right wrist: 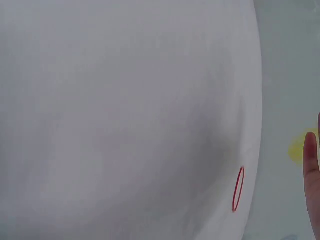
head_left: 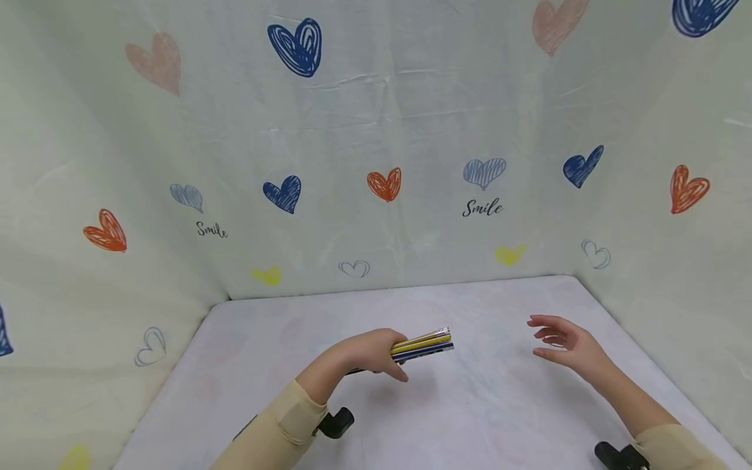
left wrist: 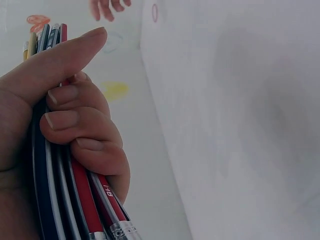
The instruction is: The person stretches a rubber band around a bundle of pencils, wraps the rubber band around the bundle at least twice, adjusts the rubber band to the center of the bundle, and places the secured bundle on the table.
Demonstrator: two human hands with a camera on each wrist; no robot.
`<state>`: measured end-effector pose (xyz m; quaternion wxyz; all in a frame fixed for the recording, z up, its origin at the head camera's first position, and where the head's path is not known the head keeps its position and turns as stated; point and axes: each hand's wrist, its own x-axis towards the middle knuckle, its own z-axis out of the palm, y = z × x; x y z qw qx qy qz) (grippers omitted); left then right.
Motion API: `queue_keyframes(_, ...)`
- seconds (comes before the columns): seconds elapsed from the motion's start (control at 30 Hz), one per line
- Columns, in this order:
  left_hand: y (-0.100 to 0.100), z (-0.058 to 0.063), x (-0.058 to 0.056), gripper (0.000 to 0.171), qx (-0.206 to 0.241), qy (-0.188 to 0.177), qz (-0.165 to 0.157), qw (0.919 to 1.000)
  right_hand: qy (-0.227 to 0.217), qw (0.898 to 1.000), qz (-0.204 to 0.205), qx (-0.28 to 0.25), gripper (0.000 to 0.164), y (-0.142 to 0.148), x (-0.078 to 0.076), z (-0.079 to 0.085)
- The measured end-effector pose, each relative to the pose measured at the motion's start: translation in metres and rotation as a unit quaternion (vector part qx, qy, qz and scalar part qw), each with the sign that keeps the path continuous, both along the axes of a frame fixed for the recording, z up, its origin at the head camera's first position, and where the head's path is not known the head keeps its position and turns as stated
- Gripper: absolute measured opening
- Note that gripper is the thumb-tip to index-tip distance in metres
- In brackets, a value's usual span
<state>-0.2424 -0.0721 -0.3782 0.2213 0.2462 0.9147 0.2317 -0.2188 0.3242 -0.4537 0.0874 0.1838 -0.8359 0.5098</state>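
Note:
Above the middle of the table, my left hand (head_left: 370,350) grips a bundle of pencils (head_left: 423,346). Their ends stick out to the right of it in the head view. Up close in the left wrist view, the fingers (left wrist: 82,122) curl round red, dark blue and silver pencils (left wrist: 87,200), one marked HB, with silver ferrules at the lower ends. On the right, my right hand (head_left: 572,347) hovers over the table with fingers spread and nothing in it. A thin red loop (right wrist: 238,189) lies on the table near its edge, below the right hand.
A white cloth covers the table (head_left: 470,405). Behind and at both sides hangs a pale curtain (head_left: 388,241) printed with hearts and the word Smile. Dark wrist cameras (head_left: 337,423) sit at both cuffs.

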Motion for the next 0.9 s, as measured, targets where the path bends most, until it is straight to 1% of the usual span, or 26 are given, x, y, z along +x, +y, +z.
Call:
queue_keyframes(0.1,0.0,0.001,0.001,0.034,-0.001,-0.001,0.001,1.0,-0.008,0.998,-0.037,0.057,0.053,0.019,-0.004,-0.001)
queue_keyframes(0.2,0.0,0.0,0.001,0.035,-0.007,0.001,0.004,1.0,-0.042,0.992,-0.07,0.091,0.054,0.036,-0.009,-0.003)
queue_keyframes(0.3,-0.001,-0.001,0.002,0.035,-0.011,0.002,0.005,0.9999,-0.071,0.987,-0.087,0.115,0.056,0.05,-0.013,-0.005)
queue_keyframes(0.47,-0.003,-0.002,0.003,0.034,-0.014,0.004,0.007,0.9999,-0.084,0.982,-0.084,0.15,0.053,0.064,-0.023,-0.012)
queue_keyframes(0.57,-0.003,-0.002,0.004,0.033,-0.015,0.006,0.007,0.9998,-0.099,0.979,-0.074,0.163,0.051,0.068,-0.028,-0.015)
queue_keyframes(0.8,-0.003,-0.002,0.005,0.032,-0.014,0.007,0.006,0.9999,-0.15,0.964,-0.084,0.202,0.048,0.07,-0.037,-0.019)
queue_keyframes(0.9,-0.004,-0.002,0.005,0.031,-0.012,0.007,0.003,0.9999,-0.164,0.961,-0.078,0.21,0.045,0.072,-0.041,-0.021)
